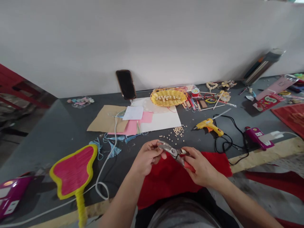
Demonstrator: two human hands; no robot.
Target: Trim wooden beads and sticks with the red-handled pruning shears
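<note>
While the right hand (pixel 201 166) clamps its fingers round the red-handled pliers (pixel 174 152), the left hand (pixel 148 156) steadies them, fingers closed on the steel head.

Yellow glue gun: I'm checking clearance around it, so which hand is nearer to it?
Right hand: nearer, just below the yellow glue gun, on the person's side. Left hand: farther, lower and off to the gun's left, on the pliers.
</note>
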